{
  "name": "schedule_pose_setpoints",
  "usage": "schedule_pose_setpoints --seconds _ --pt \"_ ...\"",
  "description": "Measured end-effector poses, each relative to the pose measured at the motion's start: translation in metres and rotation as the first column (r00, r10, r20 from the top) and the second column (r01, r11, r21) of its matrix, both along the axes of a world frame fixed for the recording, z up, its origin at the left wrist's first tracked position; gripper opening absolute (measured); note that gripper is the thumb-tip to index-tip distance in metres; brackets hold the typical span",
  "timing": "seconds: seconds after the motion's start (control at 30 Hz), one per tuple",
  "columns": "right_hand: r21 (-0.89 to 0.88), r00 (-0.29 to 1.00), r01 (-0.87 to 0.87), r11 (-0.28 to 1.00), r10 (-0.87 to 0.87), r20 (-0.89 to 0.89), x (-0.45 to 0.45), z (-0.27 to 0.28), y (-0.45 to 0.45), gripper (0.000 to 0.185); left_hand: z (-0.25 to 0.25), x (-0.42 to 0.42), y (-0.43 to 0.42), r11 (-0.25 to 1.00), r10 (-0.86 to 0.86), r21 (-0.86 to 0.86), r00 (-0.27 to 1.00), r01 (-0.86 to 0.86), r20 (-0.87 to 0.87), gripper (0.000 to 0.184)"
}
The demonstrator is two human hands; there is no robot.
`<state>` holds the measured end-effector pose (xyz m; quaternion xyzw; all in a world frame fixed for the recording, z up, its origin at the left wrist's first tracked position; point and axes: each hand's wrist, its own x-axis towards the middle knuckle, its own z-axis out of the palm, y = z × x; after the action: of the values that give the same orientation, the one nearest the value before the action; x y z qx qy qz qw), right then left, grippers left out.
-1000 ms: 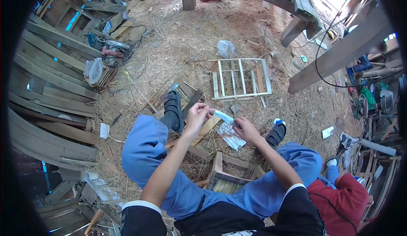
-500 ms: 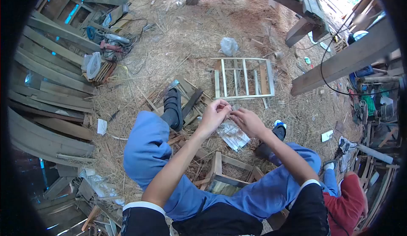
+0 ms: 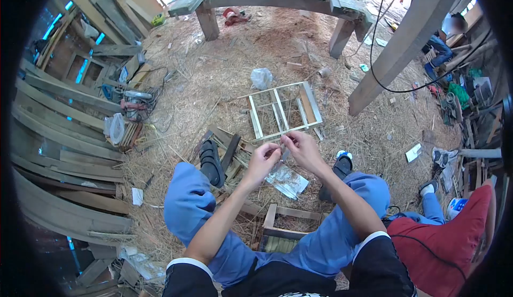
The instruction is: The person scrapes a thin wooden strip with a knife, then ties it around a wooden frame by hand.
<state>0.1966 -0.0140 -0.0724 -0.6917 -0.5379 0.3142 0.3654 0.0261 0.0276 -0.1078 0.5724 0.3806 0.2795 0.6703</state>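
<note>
My left hand (image 3: 263, 164) and my right hand (image 3: 300, 150) are close together in front of me, between my knees. Each has its fingers closed in a pinch. A small greyish piece (image 3: 285, 154) shows between the fingertips, too small to name. Below the hands a crumpled clear plastic sheet (image 3: 288, 184) lies on the ground. Just beyond them rests a pale wooden frame with slats (image 3: 277, 107). Nearer to me, between my legs, stands a small wooden box-like frame (image 3: 291, 212).
Straw and shavings cover the ground. Boards (image 3: 69, 150) are stacked at left, near a power tool (image 3: 136, 103). A wooden post (image 3: 406, 43) slants at right, with a black cable across it. Someone in red (image 3: 435, 249) is close at my right; another person (image 3: 441, 46) sits farther off.
My view has swung, so the far bench shows more fully. My right hand has risen a little past the left, and the fingertips have moved slightly apart.
</note>
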Motion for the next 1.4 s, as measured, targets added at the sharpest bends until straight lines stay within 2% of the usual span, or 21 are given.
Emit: schedule_pose_setpoints --seconds 0.03,0.13,0.17,0.3,0.4,0.43,0.53,0.57,0.67,0.7,0.8,0.83,0.93,1.03,1.13,1.17,1.27,1.4 --pt "0.047 0.992 0.047 0.998 -0.041 -0.122 0.006 -0.012 0.003 0.026 -0.003 0.001 0.002 0.997 -0.004 0.077 1.0 0.005 -0.016 0.021" --pt "0.018 0.981 0.167 0.986 -0.164 -0.101 0.022 -0.026 0.004 0.025 -0.015 0.004 0.005 0.993 -0.004 0.119 0.99 0.021 -0.138 0.026" --pt "0.016 0.985 0.161 0.987 -0.16 -0.063 0.026 -0.026 0.003 0.028 -0.034 0.004 0.008 0.985 0.001 0.168 0.976 0.037 -0.218 0.028" --pt "-0.066 0.987 0.155 0.986 -0.151 0.064 0.037 -0.04 0.001 0.032 -0.078 -0.002 0.018 0.978 -0.018 0.183 0.915 0.1 -0.404 0.038" --pt "-0.13 0.983 0.161 0.978 -0.147 0.112 0.045 -0.054 0.002 0.033 -0.136 -0.01 0.036 0.9 0.033 0.386 0.852 0.202 -0.523 0.044" --pt "-0.15 0.981 0.155 0.977 -0.135 0.137 0.049 -0.059 0.002 0.033 -0.141 -0.006 0.041 0.897 0.032 0.38 0.823 0.227 -0.567 0.044" --pt "-0.176 0.983 0.155 0.972 -0.135 0.121 0.065 -0.078 -0.001 0.034 -0.161 0.014 0.053 0.722 0.221 0.634 0.776 0.277 -0.591 0.044" --pt "-0.198 0.982 0.16 0.967 -0.136 0.128 0.069 -0.085 -0.002 0.034 -0.17 0.023 0.055 0.697 0.277 0.672 0.77 0.25 -0.575 0.047" --pt "-0.231 0.978 0.172 0.958 -0.138 0.155 0.076 -0.088 0.0 0.034 -0.17 0.046 0.067 0.632 0.325 0.691 0.69 0.35 -0.647 0.053" --pt "-0.231 0.978 0.168 0.958 -0.132 0.163 0.076 -0.089 0.002 0.034 -0.184 0.05 0.068 0.599 0.385 0.706 0.637 0.378 -0.668 0.044" --pt "-0.222 0.975 0.153 0.963 -0.11 0.194 0.072 -0.081 0.009 0.032 -0.179 0.057 0.075 0.615 0.318 0.603 0.541 0.507 -0.779 0.028" --pt "-0.178 0.973 0.143 0.974 -0.105 0.205 0.071 -0.077 0.013 0.032 -0.177 0.057 0.076 0.566 0.333 0.665 0.602 0.488 -0.726 0.02" --pt "-0.115 0.972 0.152 0.982 -0.128 0.195 0.069 -0.059 0.02 0.031 -0.165 0.053 0.089 0.628 0.239 0.604 0.617 0.49 -0.75 0.019" --pt "-0.079 0.97 0.195 0.978 -0.179 0.167 0.068 -0.043 0.021 0.03 -0.138 0.037 0.104 0.531 0.249 0.737 0.755 0.418 -0.607 0.017" --pt "-0.025 0.969 0.195 0.98 -0.188 0.162 0.064 -0.036 0.017 0.03 -0.109 0.026 0.12 0.543 0.266 0.766 0.794 0.345 -0.546 0.017" --pt "-0.007 0.968 0.192 0.981 -0.188 0.164 0.064 -0.034 0.013 0.03 -0.1 0.023 0.123 0.499 0.273 0.793 0.806 0.349 -0.526 0.018" --pt "0.062 0.963 0.199 0.978 -0.207 0.17 0.062 -0.032 0.003 0.03 -0.074 0.021 0.127 0.493 0.291 0.818 0.829 0.298 -0.477 0.018" --pt "0.105 0.958 0.235 0.966 -0.249 0.141 0.063 -0.022 -0.011 0.03 -0.046 0.031 0.124 0.546 0.365 0.82 0.831 0.173 -0.419 0.019"
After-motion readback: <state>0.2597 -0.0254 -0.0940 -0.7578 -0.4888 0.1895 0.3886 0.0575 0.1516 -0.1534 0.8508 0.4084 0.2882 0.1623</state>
